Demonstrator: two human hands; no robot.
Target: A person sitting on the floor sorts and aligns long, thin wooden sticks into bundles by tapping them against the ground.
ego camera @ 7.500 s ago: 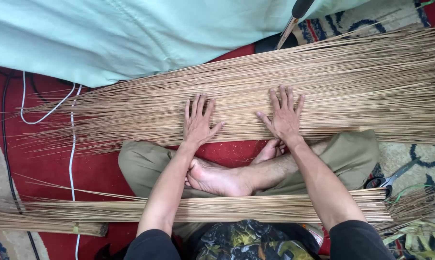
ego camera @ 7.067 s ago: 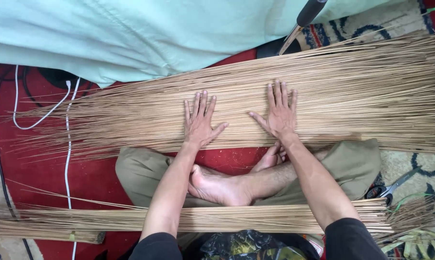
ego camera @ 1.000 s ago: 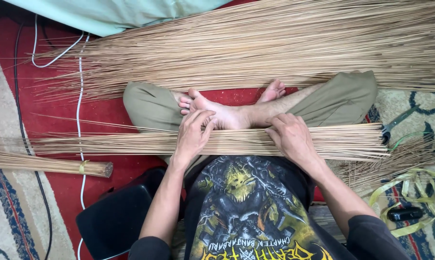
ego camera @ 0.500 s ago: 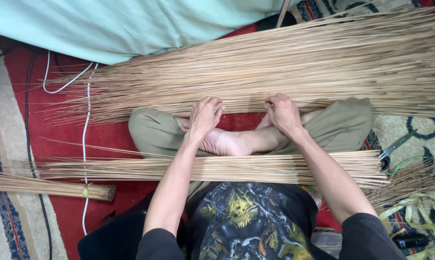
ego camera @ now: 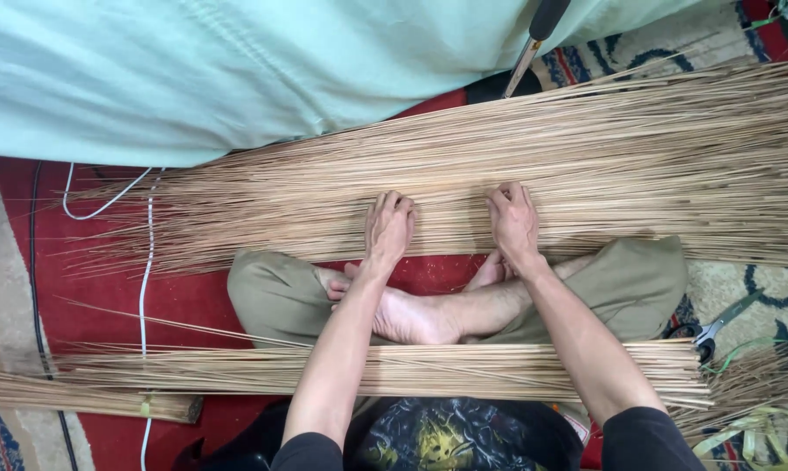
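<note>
I sit cross-legged on a red carpet. A wide layer of thin tan sticks (ego camera: 586,166) lies spread on the floor in front of my knees. My left hand (ego camera: 388,228) rests on its near edge with fingers curled down onto the sticks. My right hand (ego camera: 513,222) does the same a little to the right. A second, tighter bundle of the same sticks (ego camera: 464,371) lies across my lap, under both forearms. Neither hand clearly lifts a stick.
A pale green cloth (ego camera: 237,70) covers the far side. A white cable (ego camera: 146,262) runs down the left. Scissors (ego camera: 716,327) and green strapping (ego camera: 760,427) lie at the right. A tied stick bundle (ego camera: 89,401) sits at lower left. A dark-handled tool (ego camera: 533,35) pokes in at the top.
Both hands left the lap bundle, moved forward over my feet, and now rest curled on the near edge of the wide stick layer. The view tilted forward.
</note>
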